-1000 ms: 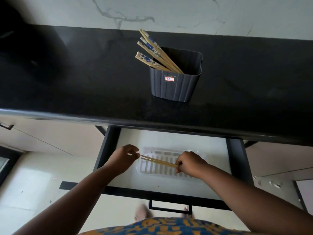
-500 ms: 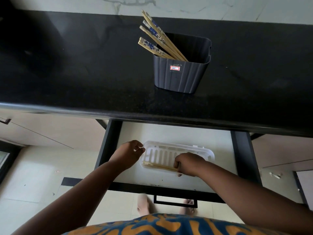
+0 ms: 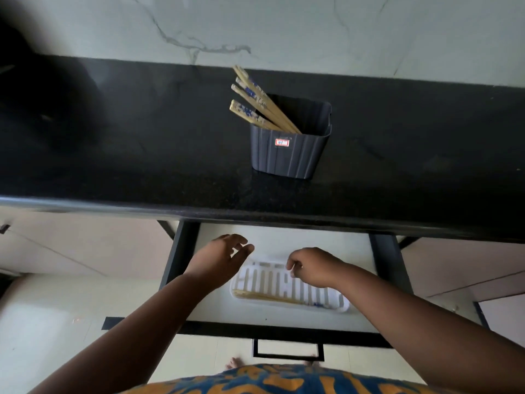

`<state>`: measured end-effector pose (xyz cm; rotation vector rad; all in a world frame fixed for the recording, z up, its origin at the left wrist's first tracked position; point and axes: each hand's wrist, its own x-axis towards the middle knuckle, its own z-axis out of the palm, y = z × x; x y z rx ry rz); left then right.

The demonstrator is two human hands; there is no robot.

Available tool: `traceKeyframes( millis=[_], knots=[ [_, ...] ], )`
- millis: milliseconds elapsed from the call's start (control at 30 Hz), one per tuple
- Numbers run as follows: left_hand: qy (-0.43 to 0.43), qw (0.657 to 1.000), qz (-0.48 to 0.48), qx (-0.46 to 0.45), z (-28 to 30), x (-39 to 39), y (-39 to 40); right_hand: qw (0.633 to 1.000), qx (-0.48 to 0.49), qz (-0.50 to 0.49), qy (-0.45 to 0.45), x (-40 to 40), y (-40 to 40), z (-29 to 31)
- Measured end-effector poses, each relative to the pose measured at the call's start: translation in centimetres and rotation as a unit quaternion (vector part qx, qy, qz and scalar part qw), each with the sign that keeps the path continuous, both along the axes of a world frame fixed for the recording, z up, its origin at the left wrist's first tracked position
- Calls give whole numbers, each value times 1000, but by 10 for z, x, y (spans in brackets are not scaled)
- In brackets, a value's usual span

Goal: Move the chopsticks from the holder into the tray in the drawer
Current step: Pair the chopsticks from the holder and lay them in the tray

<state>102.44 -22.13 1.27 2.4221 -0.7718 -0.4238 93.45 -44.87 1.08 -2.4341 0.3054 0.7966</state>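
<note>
From the head view, the dark ribbed plastic holder [image 3: 289, 149] carries a small red-bordered white sticker [image 3: 281, 142] on its near wall; the print on it is too small to read. The holder has a rounded rectangular mouth and fluted sides, and it stands on a black speckled stone countertop [image 3: 142, 155] in front of a pale marble-veined wall [image 3: 284, 27].

Several wooden chopsticks [image 3: 257, 102] lean in the holder, their long axes slanting up and to the left, with blue-patterned thick ends poking past the rim.

Below the counter edge, an open drawer [image 3: 181, 251] with dark sides and a pale floor holds a white slotted plastic tray [image 3: 326, 304]. A pair of chopsticks [image 3: 267, 297] lies flat along the tray's near edge, running left to right, the blue-marked ends toward the right.

The left hand [image 3: 218, 260] hovers above the tray's left end, fingers loosely spread and holding nothing. The right hand [image 3: 315, 265] hangs over the tray with fingers curled downward, also empty and clear of the chopsticks beneath.

A black rectangular handle [image 3: 288, 349] fronts the drawer, and a blue-and-orange patterned garment [image 3: 270, 379] fills the bottom of the view.
</note>
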Motion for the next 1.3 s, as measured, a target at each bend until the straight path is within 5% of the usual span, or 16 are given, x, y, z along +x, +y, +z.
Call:
traceKeyframes(
  millis=[367, 700, 933, 1300],
  knots=[
    [-211, 949, -124, -199, 132, 50, -34, 972, -23, -11, -232, 64, 27, 152],
    [-29, 946, 181, -269, 169, 122, -45, 919, -81, -85, -376, 108, 28, 209],
    [49, 941, 219, -253, 168, 133, -65, 908, -103, -61, -401, 146, 21, 196],
    [50, 928, 244, -276, 170, 133, -79, 885, -99, -58, -451, 168, 17, 175]
  ],
)
